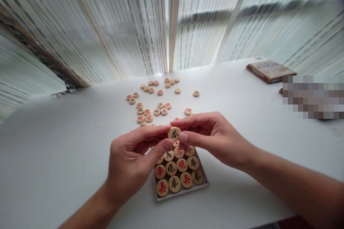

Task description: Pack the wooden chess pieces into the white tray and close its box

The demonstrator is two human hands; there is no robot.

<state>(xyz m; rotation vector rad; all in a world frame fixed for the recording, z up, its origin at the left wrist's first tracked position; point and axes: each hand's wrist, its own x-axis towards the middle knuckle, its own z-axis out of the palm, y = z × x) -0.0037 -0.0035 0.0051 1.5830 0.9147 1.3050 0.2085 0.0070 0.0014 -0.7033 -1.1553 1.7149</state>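
A round wooden Chinese chess piece point(174, 134) with a black character faces me, pinched between both hands above a shallow box point(203, 185). My left hand point(137, 155) is closed on its left side, thumb below and index finger along the top. From the right, my right hand point(209, 137) grips the same piece between thumb and fingers. Rows of pieces with red and black characters lie in the box, such as a red-marked piece point(162, 188) at its near left corner. My hands hide the far part of the box.
Many loose chess pieces point(164, 111) are scattered on the white table point(67, 150) beyond my hands, some face down. A brown-edged flat box point(270, 71) lies at the back right, near a pixelated patch. Striped curtains point(120, 25) hang behind the table.
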